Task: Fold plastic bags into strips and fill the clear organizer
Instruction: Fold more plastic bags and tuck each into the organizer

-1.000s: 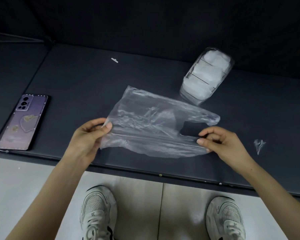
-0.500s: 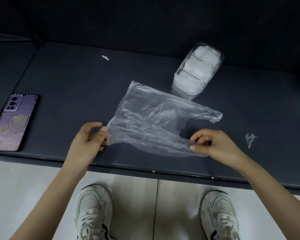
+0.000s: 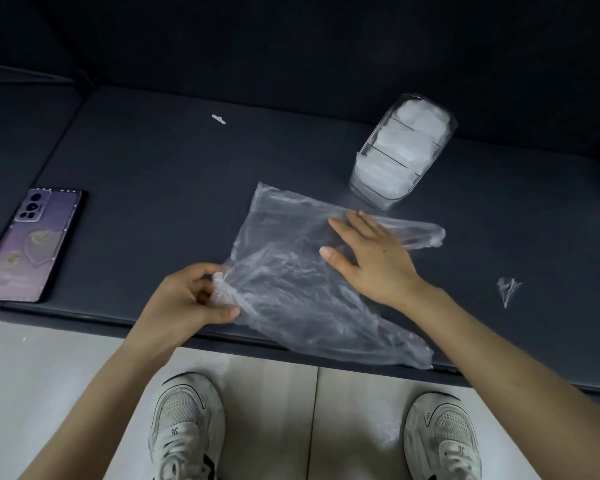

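On the dark table (image 3: 153, 174), the plastic bag (image 3: 284, 258) is being flattened for folding.
It lies spread at the near edge, clear and wrinkled; the clear organizer (image 3: 400, 154) behind it looks nearly full. I see the right hand (image 3: 371, 261) flat, fingers straight, pressing it smooth, while the left hand (image 3: 187, 299) pinches a corner (to anchor it, I judge).

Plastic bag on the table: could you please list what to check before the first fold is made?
1. Grip: the left hand pinches the plastic bag at its left edge: ok.
2. Hold-down: the right hand presses flat on the bag: ok.
3. Bag smooth: not ok, wrinkled.
4. Bag well inside the table: not ok, its near handle reaches the front edge.
5. Room left in the clear organizer: cannot tell.
6. The phone lies apart from the bag: ok.
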Motion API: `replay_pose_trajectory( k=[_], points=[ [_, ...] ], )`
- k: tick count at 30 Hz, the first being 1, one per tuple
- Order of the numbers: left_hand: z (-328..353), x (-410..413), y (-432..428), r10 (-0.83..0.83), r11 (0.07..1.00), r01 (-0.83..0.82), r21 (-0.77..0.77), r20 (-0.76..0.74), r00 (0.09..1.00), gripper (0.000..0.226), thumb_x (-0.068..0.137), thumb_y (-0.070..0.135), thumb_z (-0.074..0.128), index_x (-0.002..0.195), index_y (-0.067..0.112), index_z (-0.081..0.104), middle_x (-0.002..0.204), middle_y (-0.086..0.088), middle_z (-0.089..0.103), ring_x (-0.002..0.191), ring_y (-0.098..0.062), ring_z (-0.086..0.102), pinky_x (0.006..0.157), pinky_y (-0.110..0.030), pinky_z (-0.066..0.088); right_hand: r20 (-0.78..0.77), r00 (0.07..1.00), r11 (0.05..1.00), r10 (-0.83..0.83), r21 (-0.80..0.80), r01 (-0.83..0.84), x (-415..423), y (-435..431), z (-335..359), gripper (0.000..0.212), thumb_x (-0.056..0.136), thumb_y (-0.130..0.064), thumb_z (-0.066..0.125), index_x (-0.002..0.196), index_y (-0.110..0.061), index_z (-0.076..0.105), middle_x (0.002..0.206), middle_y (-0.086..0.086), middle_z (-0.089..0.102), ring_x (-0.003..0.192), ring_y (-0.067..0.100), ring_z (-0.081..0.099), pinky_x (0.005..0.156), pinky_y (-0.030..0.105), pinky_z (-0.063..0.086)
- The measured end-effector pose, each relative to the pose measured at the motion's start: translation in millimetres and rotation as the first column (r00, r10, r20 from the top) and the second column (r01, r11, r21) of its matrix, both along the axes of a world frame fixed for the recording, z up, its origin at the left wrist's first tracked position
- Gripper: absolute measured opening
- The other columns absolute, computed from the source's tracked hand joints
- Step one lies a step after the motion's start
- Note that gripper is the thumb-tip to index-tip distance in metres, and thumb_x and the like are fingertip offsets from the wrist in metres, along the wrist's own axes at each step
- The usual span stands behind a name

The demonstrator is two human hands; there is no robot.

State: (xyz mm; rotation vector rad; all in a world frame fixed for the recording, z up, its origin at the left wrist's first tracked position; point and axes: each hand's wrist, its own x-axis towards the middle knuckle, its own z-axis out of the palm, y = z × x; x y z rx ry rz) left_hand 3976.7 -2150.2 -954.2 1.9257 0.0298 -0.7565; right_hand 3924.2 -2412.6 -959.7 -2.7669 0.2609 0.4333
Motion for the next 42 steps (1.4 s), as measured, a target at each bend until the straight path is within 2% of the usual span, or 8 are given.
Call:
replay_pose_trajectory(
  k=[7,11,19,24,28,31,37,42],
  points=[
    [1,6,12,0.019,0.999,-0.019,0.027,0.023,1.000,0.025,0.070,0.016,0.082,0.093,0.015,0.071,0.081,-0.006,0.074,0.072,-0.018,0.068,0.072,-0.024,0.049,0.000,0.999,0.993,0.045,-0.112,-0.045,50,-12,-10,0.062,0.098,-0.058,0.023,0.153,-0.030,0.016,0.162,0.003,0.004,0.149,0.018,0.001,0.120,0.036,0.006],
    [1,7,11,0.105,0.994,-0.106,-0.014,-0.031,0.994,0.038,0.080,0.046,0.061,0.092,0.011,0.070,0.082,-0.001,0.075,0.074,-0.013,0.070,0.065,-0.020,0.047,0.358,0.934,1.000,0.013,-0.008,-0.011,28,0,1,0.063,0.095,-0.060,0.031,0.144,-0.022,0.043,0.154,0.007,0.034,0.145,0.023,0.025,0.117,0.040,0.021],
    [-3,1,11,0.362,0.917,-0.378,-0.128,-0.131,0.923,0.020,0.094,0.022,0.059,0.078,0.011,0.065,0.068,0.001,0.072,0.061,-0.008,0.064,0.056,-0.015,0.050,0.446,0.894,0.994,0.053,0.066,-0.092,-55,20,-18,0.067,0.074,-0.070,0.054,0.119,-0.022,0.067,0.125,-0.004,0.062,0.117,0.016,0.051,0.094,0.030,0.035],
    [-3,7,11,0.518,0.810,-0.557,-0.184,-0.223,0.826,0.020,0.085,0.016,0.071,0.070,0.012,0.058,0.054,0.005,0.058,0.052,-0.007,0.050,0.046,-0.015,0.040,0.623,0.782,0.999,0.011,-0.031,0.010,-58,6,-23,0.027,0.089,-0.035,0.058,0.084,-0.015,0.075,0.082,-0.001,0.071,0.073,0.023,0.064,0.069,0.030,0.045],
    [-4,10,8,0.517,0.816,-0.557,-0.156,-0.237,0.823,0.023,0.081,0.022,0.075,0.072,0.013,0.056,0.051,0.005,0.053,0.045,-0.005,0.046,0.042,-0.015,0.039,0.380,0.860,0.926,-0.341,0.295,0.237,-61,-7,-5,0.017,0.089,-0.034,0.063,0.094,-0.022,0.074,0.074,-0.009,0.072,0.068,0.011,0.067,0.067,0.024,0.050],
    [-2,10,4,0.469,0.842,-0.512,-0.172,-0.237,0.851,0.015,0.083,0.020,0.071,0.078,0.013,0.060,0.063,0.001,0.060,0.058,-0.010,0.056,0.056,-0.019,0.044,-0.027,0.847,0.624,-0.531,0.664,0.412,-60,-19,6,0.027,0.084,-0.015,0.072,0.109,-0.022,0.067,0.066,0.003,0.069,0.062,0.006,0.064,0.068,0.015,0.048],
    [5,4,-3,0.297,0.910,-0.253,-0.329,0.090,0.951,0.031,0.079,0.032,0.064,0.110,0.029,0.062,0.082,0.004,0.069,0.072,-0.007,0.065,0.061,-0.020,0.053,-0.183,0.823,0.497,-0.537,0.720,0.484,-60,-30,18,0.033,0.079,-0.010,0.075,0.109,-0.022,0.067,0.060,0.007,0.060,0.054,0.007,0.057,0.061,0.017,0.046],
    [-2,10,-9,0.356,0.862,-0.350,-0.366,-0.054,0.933,0.013,0.088,0.015,0.062,0.096,0.017,0.072,0.086,0.005,0.072,0.078,-0.008,0.064,0.059,-0.017,0.051,-0.291,0.860,0.375,-0.420,0.807,0.456,-62,-39,31,0.063,0.060,-0.016,0.085,0.117,-0.028,0.062,0.071,-0.002,0.069,0.073,0.007,0.065,0.079,0.015,0.045]
  ],
)
